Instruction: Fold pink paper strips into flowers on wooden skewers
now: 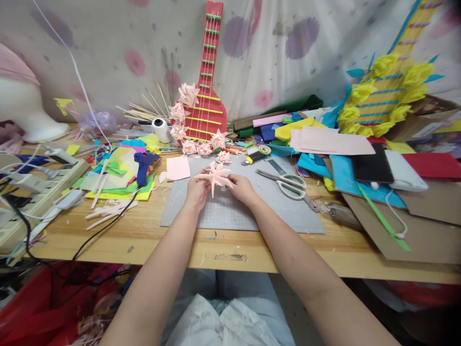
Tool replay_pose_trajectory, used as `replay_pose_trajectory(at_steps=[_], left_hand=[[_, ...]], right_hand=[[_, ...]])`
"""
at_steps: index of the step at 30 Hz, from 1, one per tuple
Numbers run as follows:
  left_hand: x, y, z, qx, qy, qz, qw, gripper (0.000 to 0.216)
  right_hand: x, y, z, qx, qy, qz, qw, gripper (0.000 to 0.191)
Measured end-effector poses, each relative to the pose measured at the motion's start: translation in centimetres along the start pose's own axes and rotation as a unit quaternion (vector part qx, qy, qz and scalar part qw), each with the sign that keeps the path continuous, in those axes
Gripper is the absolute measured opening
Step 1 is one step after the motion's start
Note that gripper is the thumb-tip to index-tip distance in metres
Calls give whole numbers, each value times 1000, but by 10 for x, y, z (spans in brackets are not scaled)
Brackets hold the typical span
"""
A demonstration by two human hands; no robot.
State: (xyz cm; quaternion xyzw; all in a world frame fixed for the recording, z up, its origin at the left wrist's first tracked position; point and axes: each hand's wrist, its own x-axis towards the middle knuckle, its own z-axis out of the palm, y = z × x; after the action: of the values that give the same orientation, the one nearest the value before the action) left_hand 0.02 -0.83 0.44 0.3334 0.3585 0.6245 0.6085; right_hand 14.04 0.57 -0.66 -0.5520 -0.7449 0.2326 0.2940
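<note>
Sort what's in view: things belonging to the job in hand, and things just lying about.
Likely in the job:
pink paper flower, between left hand and right hand
cutting mat beneath
pink paper square
scissors and glue gun, perhaps; neither is held

Apparently just lying about:
black device
power strip
yellow instrument
white head form

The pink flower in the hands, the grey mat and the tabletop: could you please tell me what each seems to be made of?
Pink flower: probably matte paper, perhaps thin foam; its thin, pointed petals show no shine.
Grey mat: likely smooth, dull plastic; it lies flat and bears a faint grid.
Tabletop: apparently wood with a slight sheen, given its streaky grain.
</note>
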Motion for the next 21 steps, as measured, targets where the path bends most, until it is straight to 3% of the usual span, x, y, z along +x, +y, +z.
replay_pose_trajectory(at_steps=[8, 16, 21], left_hand=[[-3, 0, 1, 70, 19, 62, 995, 39], [3, -6, -5, 63, 14, 67, 996, 36], [5, -9, -5, 59, 45, 66, 995, 29]], right_hand=[[2, 2, 1, 49, -12, 25, 998, 48], [2, 0, 0, 105, -38, 37, 993, 35], [2, 1, 1, 108, -52, 19, 993, 30]])
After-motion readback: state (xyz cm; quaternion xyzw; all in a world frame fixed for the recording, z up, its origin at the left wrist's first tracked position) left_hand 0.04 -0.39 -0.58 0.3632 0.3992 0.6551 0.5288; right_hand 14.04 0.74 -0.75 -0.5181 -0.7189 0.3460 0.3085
